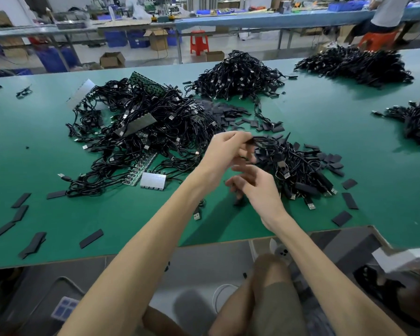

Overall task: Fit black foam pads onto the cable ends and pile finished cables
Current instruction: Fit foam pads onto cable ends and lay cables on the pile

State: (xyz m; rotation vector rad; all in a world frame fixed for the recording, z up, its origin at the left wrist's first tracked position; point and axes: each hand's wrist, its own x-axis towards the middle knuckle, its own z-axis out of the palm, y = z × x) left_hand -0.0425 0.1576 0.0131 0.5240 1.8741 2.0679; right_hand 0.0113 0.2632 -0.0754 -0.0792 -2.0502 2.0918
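Observation:
My left hand (226, 147) is raised over the green table (325, 132) and pinches the end of a black cable (260, 141) above a small heap of cables with pads (298, 170). My right hand (255, 185) hovers just below it with fingers loosely spread; motion blur hides whether it holds anything. A large tangle of black cables with small circuit boards (141, 134) lies to the left. Loose black foam pads (226, 112) lie scattered behind my hands.
More cable heaps sit at the back centre (238, 76), back right (357, 64) and right edge (415, 120). Stray foam pads (22, 214) dot the near left of the table. A USB plug (197, 215) lies near the front edge. A person sits at the far bench (388, 13).

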